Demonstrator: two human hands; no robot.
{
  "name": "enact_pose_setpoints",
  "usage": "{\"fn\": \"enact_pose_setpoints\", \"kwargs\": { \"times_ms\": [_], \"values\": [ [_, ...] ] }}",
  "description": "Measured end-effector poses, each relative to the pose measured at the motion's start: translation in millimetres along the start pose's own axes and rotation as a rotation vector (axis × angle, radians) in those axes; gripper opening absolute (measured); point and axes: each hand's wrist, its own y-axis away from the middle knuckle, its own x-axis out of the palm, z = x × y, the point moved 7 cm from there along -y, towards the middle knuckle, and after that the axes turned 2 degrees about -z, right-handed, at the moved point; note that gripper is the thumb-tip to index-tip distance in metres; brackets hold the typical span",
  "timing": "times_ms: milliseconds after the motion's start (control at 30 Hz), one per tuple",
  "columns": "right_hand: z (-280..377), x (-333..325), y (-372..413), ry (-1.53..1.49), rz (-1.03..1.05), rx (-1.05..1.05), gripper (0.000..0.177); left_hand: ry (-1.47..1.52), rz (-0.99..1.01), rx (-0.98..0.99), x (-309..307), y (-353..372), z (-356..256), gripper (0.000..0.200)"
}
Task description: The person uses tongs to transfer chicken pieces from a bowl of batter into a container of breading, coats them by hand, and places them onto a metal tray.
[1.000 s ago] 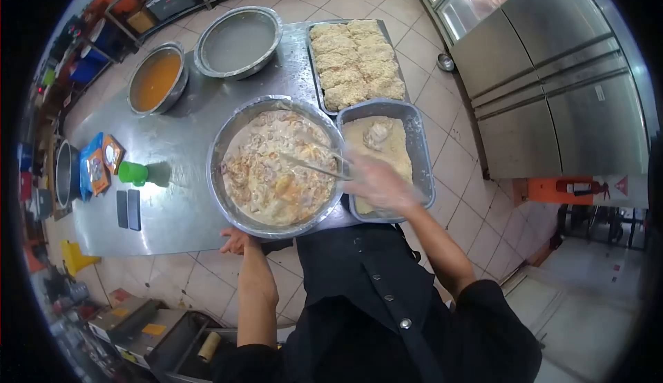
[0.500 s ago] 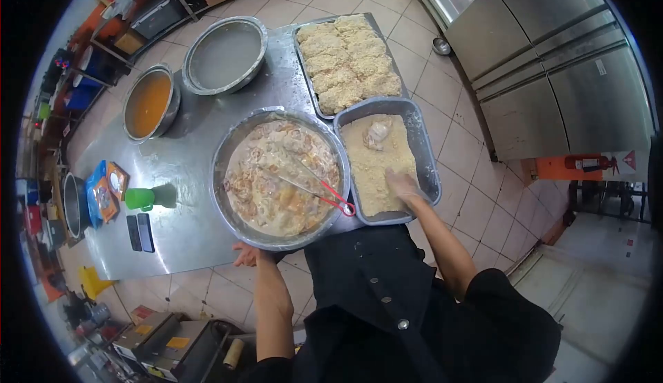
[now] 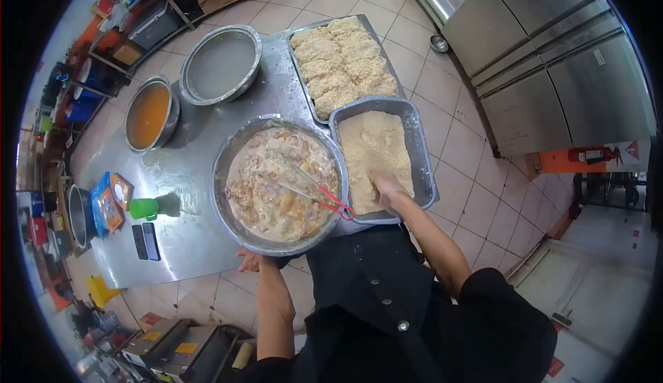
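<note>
My right hand [image 3: 391, 191] reaches down into the breading crumbs [image 3: 369, 133] in a grey plastic tub [image 3: 426, 169]; its fingertips are sunk in the crumbs and hidden. A low crumb-covered mound shows toward the far side of the tub. To the left stands a large metal bowl [image 3: 219, 212] of pieces in pale, wet batter [image 3: 266, 176]. Red-handled tongs [image 3: 336, 202] lie across this bowl, their handle end over its right rim. My left hand [image 3: 249, 260] is just below the bowl's near edge, fingers spread, holding nothing.
Behind the tub is a tray of breaded pieces [image 3: 345, 65]. Two more metal bowls, one with cloudy liquid [image 3: 221, 65] and one with orange liquid [image 3: 150, 117], stand at the far left. A green cup [image 3: 143, 209], two phones [image 3: 146, 241] and packets [image 3: 110, 203] are at left.
My right hand has moved left through the crumbs. The wet, pale piece that showed on top is now covered with crumbs. My left hand stays by the bowl; the view has shifted slightly.
</note>
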Motion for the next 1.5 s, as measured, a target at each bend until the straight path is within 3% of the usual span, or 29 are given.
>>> {"fn": "enact_pose_setpoints", "kwargs": {
  "times_ms": [33, 100, 233, 300, 333, 367, 433, 567, 633, 767, 833, 967, 1033, 1133, 1200, 1267, 1367, 1500],
  "values": [
    [9.3, 5.7, 0.8, 0.043, -0.008, -0.122, 0.039, 0.003, 0.001, 0.004, 0.1, 1.0, -0.7, 0.069],
    [8.3, 5.1, -6.3, -1.060, -0.250, 0.306, 0.043, 0.009, 0.005, 0.000, 1.5, 3.7, -3.8, 0.068],
    [105.0, -46.6, 18.6, -1.039, -0.350, 0.310, 0.050, -0.002, -0.009, -0.010, -0.1, 0.6, 1.2, 0.067],
    [187.3, -60.7, 37.9, 0.554, -0.271, -0.126, 0.053, -0.007, -0.011, -0.014, 0.4, 0.9, 1.1, 0.067],
    [207.9, -47.7, 53.7, 0.754, -0.417, -0.357, 0.049, -0.007, -0.012, -0.015, 0.5, 0.8, 0.5, 0.066],
    [192.6, -38.3, 45.7, 0.758, -0.416, -0.364, 0.049, -0.009, -0.016, -0.017, 0.9, 2.5, -0.3, 0.066],
    [166.2, -15.9, 28.0, 0.908, -0.552, -0.664, 0.038, -0.014, -0.027, -0.030, -0.5, 4.5, -0.3, 0.066],
    [164.8, -23.0, 9.9, 0.814, -0.503, -0.707, 0.034, -0.037, -0.062, -0.037, -4.2, 6.2, -2.9, 0.064],
    [150.6, -28.9, -2.0, 0.870, -0.381, -0.493, 0.033, -0.032, -0.012, -0.066, -11.5, 14.0, -8.0, 0.063],
    [183.9, -50.3, 52.2, 0.802, -0.311, -0.644, 0.029, 0.064, 0.036, -0.033, -20.3, 18.5, -11.1, 0.062],
    [181.4, -56.3, 59.6, 0.935, -0.146, -0.454, 0.026, -0.067, 0.038, -0.075, -33.6, 21.1, -20.8, 0.063],
    [203.9, -64.1, 88.7, 1.029, 0.091, -0.501, 0.027, 0.021, 0.177, -0.073, -53.7, 24.6, -28.7, 0.061],
    [198.5, -58.9, 81.9, 1.106, 0.313, -0.436, 0.030, 0.030, 0.134, -0.070, -45.6, 23.7, -25.0, 0.061],
    [189.4, -50.3, 41.2, 1.178, 0.414, -0.338, 0.034, 0.012, 0.109, -0.048, -33.3, 18.2, -19.8, 0.060],
    [211.4, -55.5, 19.9, 1.156, 0.172, -0.459, 0.038, -0.024, 0.125, -0.025, -33.7, 14.9, -21.4, 0.060],
    [225.9, -67.5, -10.5, 1.067, -0.199, -0.538, 0.046, -0.028, 0.140, -0.097, -43.6, 20.7, -25.1, 0.060],
    [187.7, -61.8, -73.1, 0.954, -0.205, -0.454, 0.053, -0.026, 0.076, -0.092, -38.3, 20.4, -22.0, 0.059],
    [174.5, -50.1, -74.2, 0.912, -0.103, -0.295, 0.062, -0.022, 0.087, -0.084, -40.0, 19.3, -22.0, 0.059]
  ]
}}
